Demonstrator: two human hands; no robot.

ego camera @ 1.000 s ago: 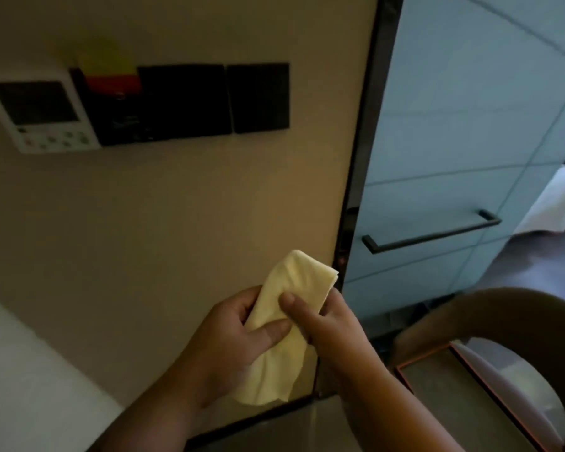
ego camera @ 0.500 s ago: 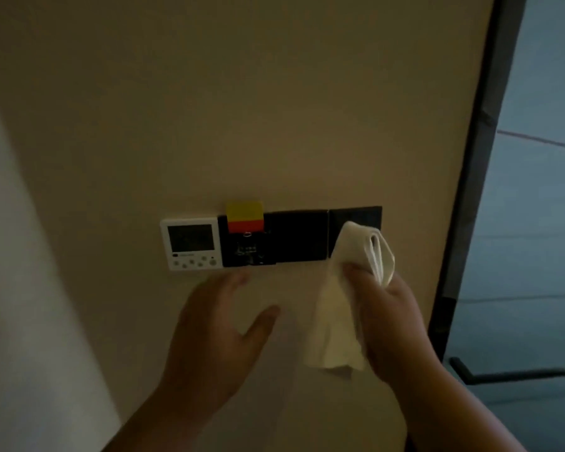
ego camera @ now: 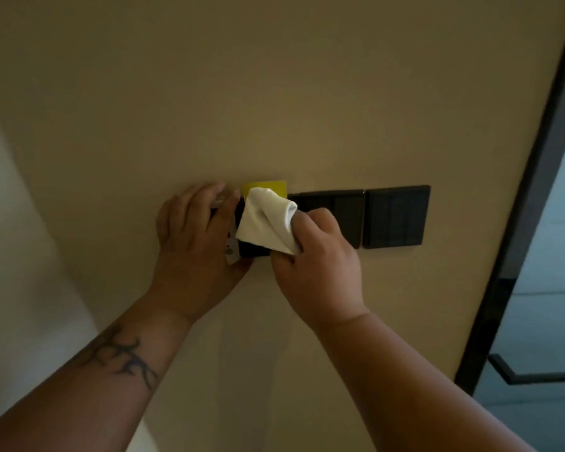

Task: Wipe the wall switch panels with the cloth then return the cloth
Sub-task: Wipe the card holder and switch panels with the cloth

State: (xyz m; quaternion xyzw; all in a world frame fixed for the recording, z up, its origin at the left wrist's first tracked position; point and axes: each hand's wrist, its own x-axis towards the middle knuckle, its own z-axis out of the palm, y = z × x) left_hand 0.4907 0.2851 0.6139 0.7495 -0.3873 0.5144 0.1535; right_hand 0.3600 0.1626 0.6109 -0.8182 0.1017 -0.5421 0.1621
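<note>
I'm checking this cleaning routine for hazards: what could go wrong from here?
1. The cloth in the right hand is rubbing right beneath the yellow card; a swipe might dislodge it.
2. The left hand covers the white control panel, so its buttons might get pressed accidentally.

no readable text, labels or numbers on any surface in view

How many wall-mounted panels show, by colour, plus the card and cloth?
Black square switch panels: 3, far right, middle, and left under the cream folded cloth
White control panel: 1, mostly hidden by the left hand
Yellow card: 1
Cream folded cloth: 1, in the right hand
Total: 6
</note>
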